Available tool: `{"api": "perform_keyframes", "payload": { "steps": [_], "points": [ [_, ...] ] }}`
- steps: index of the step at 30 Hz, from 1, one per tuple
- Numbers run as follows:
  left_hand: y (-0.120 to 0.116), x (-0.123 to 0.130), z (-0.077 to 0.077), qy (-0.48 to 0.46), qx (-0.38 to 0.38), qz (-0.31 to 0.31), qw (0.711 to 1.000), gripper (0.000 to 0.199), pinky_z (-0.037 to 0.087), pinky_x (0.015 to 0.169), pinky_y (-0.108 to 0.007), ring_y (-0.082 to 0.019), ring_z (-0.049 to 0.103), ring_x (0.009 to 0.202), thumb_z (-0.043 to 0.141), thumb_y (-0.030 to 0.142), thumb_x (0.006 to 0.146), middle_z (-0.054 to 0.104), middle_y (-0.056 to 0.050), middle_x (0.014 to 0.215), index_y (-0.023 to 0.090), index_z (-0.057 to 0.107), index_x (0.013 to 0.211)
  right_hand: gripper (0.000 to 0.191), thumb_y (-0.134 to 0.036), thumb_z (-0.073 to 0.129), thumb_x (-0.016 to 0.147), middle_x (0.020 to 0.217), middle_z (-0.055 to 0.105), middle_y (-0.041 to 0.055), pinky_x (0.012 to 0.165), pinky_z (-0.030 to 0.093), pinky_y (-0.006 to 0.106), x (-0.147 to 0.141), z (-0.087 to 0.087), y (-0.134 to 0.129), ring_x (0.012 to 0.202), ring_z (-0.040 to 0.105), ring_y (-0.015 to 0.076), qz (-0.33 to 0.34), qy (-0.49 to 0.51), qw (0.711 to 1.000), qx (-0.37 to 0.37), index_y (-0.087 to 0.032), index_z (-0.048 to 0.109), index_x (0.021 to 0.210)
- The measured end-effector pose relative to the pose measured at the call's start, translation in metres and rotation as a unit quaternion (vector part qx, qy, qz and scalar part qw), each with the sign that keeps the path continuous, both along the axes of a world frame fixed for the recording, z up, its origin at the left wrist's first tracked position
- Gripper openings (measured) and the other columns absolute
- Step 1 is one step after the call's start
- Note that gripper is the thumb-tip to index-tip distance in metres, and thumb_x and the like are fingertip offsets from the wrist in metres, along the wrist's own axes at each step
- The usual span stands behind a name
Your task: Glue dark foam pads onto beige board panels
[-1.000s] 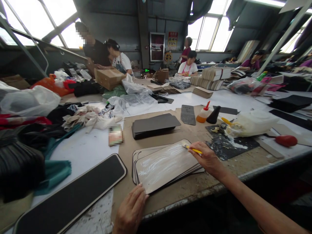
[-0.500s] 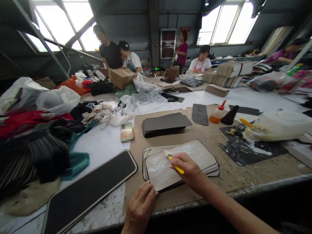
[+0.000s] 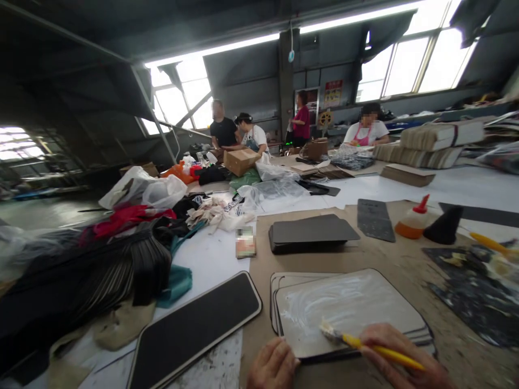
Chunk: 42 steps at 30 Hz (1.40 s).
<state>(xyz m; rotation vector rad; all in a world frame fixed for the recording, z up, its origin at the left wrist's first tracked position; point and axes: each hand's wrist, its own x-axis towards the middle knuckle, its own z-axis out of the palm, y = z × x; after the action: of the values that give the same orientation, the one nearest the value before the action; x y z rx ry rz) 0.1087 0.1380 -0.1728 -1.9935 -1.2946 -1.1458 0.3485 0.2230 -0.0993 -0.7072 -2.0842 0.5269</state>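
A yellow-handled paintbrush (image 3: pixel 352 340) is gripped in my right hand (image 3: pixel 399 354), its pale bristles touching the top sheet near its front edge. That sheet, a beige rounded panel (image 3: pixel 344 300) with a dark edge, lies on a fanned stack of similar ones. Streaks of white, wet-looking glue (image 3: pixel 300 305) cover much of it. My left hand (image 3: pixel 272 364) is at the panel's near left corner, its fingers bent together against the edge. To the left lies a long black panel (image 3: pixel 198 329) with a pale border.
Behind the stack sits a pile of dark grey boards (image 3: pixel 312 232). At right are a red-tipped squeeze bottle (image 3: pixel 411 222), a black cone (image 3: pixel 444 227) and a glue-smeared dark board (image 3: pixel 466 292). Cloth and black strips (image 3: pixel 109 265) heap up on the left. Several people work farther back.
The brush and my right hand have come toward the panel's near edge, and the white streaks cover more. My left hand stays at the corner. The camera view has turned left and up.
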Motion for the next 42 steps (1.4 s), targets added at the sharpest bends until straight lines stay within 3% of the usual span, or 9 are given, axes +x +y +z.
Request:
{"api": "perform_keyframes", "payload": {
  "steps": [5,10,16,22,29,36,42],
  "points": [
    [-0.012,0.002,0.018,-0.018,-0.053,-0.011,0.998,0.017,0.056,0.076,-0.026,-0.016,0.065,0.084,0.048,0.009,0.085,0.069,-0.007,0.082,0.014,0.064,0.088,0.028,-0.047,0.058,0.079,0.073,0.066,0.0038,0.063,0.054,0.023,0.061,0.006,0.01,0.067,0.065,0.0172,-0.225,-0.026,0.974,-0.016,-0.02,0.065,0.076],
    [-0.013,-0.001,0.018,-0.003,-0.062,-0.041,0.997,0.016,0.055,0.079,-0.028,-0.017,0.063,0.089,0.049,0.007,0.084,0.067,-0.01,0.087,0.01,0.063,0.092,0.03,-0.049,0.053,0.082,0.077,0.063,0.0048,0.066,0.052,0.028,0.097,0.019,0.019,0.071,0.062,0.0175,-0.298,-0.041,0.954,0.002,-0.021,0.063,0.078],
    [-0.015,-0.001,0.016,-0.001,-0.058,-0.045,0.997,0.017,0.055,0.079,-0.028,-0.018,0.062,0.091,0.05,0.006,0.083,0.066,-0.011,0.089,0.009,0.064,0.091,0.011,-0.03,0.055,0.085,0.08,0.063,0.0044,0.072,0.053,0.03,0.072,0.01,0.001,0.078,0.061,0.0177,-0.2,-0.051,0.977,0.05,-0.022,0.062,0.085],
    [-0.017,0.001,0.019,-0.004,-0.06,-0.028,0.998,0.015,0.056,0.077,-0.029,-0.018,0.063,0.089,0.051,0.006,0.083,0.067,-0.01,0.086,0.01,0.063,0.09,0.011,-0.016,0.053,0.086,0.081,0.061,0.0024,0.071,0.053,0.024,0.027,0.013,-0.039,0.08,0.06,0.0145,-0.074,-0.023,0.997,-0.006,-0.023,0.059,0.091],
    [-0.019,0.006,0.022,-0.039,-0.087,-0.014,0.995,0.014,0.056,0.078,-0.029,-0.017,0.063,0.087,0.054,0.007,0.082,0.067,-0.007,0.085,0.012,0.062,0.091,0.013,-0.016,0.054,0.085,0.084,0.062,0.005,0.074,0.053,0.031,0.007,0.009,-0.028,0.082,0.06,0.0176,-0.087,-0.04,0.994,0.052,-0.023,0.06,0.092],
    [-0.019,0.006,0.02,-0.049,-0.109,-0.012,0.993,0.012,0.056,0.08,-0.03,-0.017,0.062,0.088,0.055,0.007,0.081,0.066,-0.008,0.084,0.011,0.062,0.09,0.012,-0.014,0.051,0.086,0.079,0.061,0.0035,0.069,0.053,0.025,-0.042,0.01,-0.054,0.076,0.06,0.0145,0.02,0.011,0.999,-0.038,-0.022,0.06,0.09],
    [-0.02,0.007,0.019,-0.053,-0.094,0.003,0.994,0.012,0.056,0.079,-0.029,-0.016,0.063,0.086,0.054,0.007,0.081,0.066,-0.007,0.082,0.013,0.061,0.089,0.006,-0.019,0.054,0.085,0.078,0.061,0.0037,0.07,0.052,0.025,-0.076,0.014,-0.026,0.076,0.06,0.0145,-0.006,0.093,0.994,-0.06,-0.019,0.06,0.085]
  ]
}}
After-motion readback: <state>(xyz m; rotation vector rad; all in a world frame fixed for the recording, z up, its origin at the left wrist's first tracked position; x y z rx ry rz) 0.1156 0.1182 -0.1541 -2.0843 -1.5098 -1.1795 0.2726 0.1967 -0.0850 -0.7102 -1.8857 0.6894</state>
